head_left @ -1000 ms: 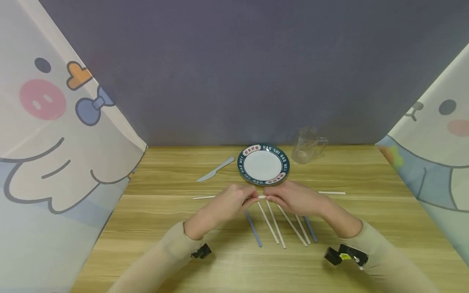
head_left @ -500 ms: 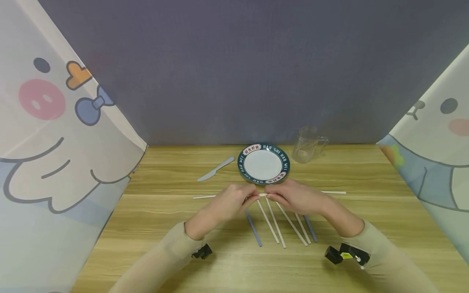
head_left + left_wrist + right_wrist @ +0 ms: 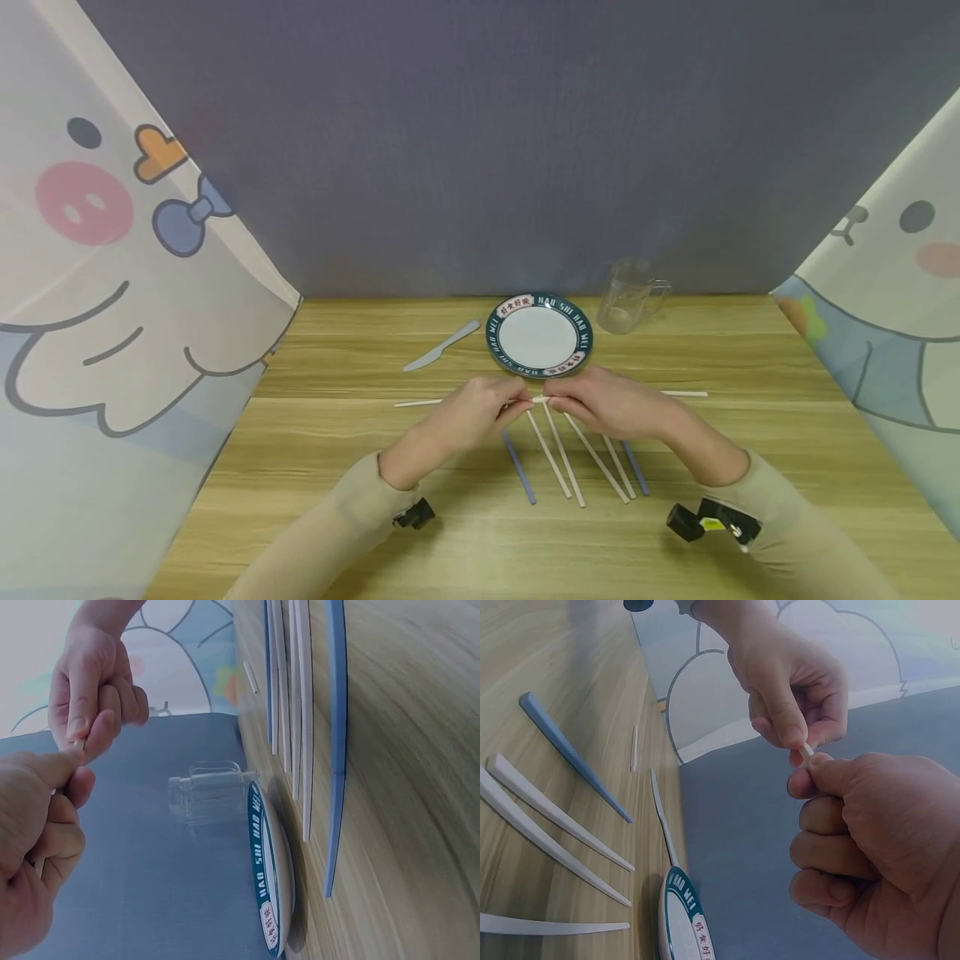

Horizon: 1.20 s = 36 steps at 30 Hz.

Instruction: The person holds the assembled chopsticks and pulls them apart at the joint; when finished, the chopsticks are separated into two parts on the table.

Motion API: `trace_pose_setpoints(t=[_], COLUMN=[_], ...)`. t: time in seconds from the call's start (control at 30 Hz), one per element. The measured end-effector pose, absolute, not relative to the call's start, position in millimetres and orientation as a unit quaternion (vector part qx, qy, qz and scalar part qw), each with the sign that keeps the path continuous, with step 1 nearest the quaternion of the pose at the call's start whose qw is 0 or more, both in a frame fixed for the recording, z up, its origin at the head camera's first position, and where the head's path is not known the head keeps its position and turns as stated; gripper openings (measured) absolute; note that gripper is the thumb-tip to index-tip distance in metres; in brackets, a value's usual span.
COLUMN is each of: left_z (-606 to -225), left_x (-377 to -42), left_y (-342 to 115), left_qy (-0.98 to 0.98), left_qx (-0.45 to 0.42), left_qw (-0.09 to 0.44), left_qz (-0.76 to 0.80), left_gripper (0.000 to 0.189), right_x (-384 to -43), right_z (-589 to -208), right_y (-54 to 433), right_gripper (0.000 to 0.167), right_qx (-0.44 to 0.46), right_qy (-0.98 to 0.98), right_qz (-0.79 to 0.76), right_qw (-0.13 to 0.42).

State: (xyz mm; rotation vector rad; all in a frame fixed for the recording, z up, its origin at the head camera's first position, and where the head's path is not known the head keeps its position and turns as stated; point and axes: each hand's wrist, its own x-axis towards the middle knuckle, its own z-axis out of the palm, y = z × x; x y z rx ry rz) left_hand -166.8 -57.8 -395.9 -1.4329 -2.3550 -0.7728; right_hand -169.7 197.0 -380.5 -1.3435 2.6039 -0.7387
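Right hand (image 3: 607, 405) has eased slightly rightward and upward since a second ago; the left hand (image 3: 476, 410) is nearly where it was. In the head view, both pinch a white stick (image 3: 541, 400) just in front of a plate (image 3: 538, 337) whose dark-green rim reads "HAO SHI HAO WEI"; four white sticks (image 3: 596, 457) and two blue sticks (image 3: 518, 467) lie on the table (image 3: 480, 542), with a table knife (image 3: 442, 345) and clear mug (image 3: 624, 304) beyond. Left wrist view: the pinched stick is raised above the table. Right wrist view: fingertips of both hands meet around it; Chinese characters follow "HAO WEI".
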Motion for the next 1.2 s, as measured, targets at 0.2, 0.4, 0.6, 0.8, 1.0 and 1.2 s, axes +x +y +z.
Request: trace_pose_setpoints(t=[0.2,0.4,0.6,0.8,1.0,1.2], left_z=[-395.3,-391.5,-388.1,-388.5,-389.7,-392.4], left_x=[-166.2,-165.5,-166.2,-167.8,-166.9,-167.4], left_y=[-57.6,-57.2,-59.3,-61.9,-64.5,-65.0], left_qy=[-0.812,-0.810,-0.811,-0.813,-0.809,-0.801], left_qx=[-0.494,-0.497,-0.491,-0.484,-0.493,-0.504], left_qw=[0.149,0.141,0.133,0.168,0.182,0.185], left_qz=[-0.273,-0.278,-0.291,-0.277,-0.265,-0.266], left_gripper=[0.012,0.015,0.009,0.007,0.010,0.013], right_x=[-170.2,-170.2,-166.5,-161.8,-159.8,-160.7], right_z=[-374.3,-371.6,-376.6,-383.0,-385.1,-389.2], right_y=[199.0,200.3,196.3,186.2,186.5,190.9], right_gripper=[0.029,0.029,0.024,0.022,0.025,0.044], right_qx=[-0.440,-0.445,-0.466,-0.485,-0.492,-0.500], right_qy=[0.860,0.861,0.860,0.830,0.823,0.820], right_qz=[-0.247,-0.237,-0.201,-0.121,-0.140,-0.159], right_qw=[0.074,0.061,-0.058,-0.249,-0.245,-0.229])
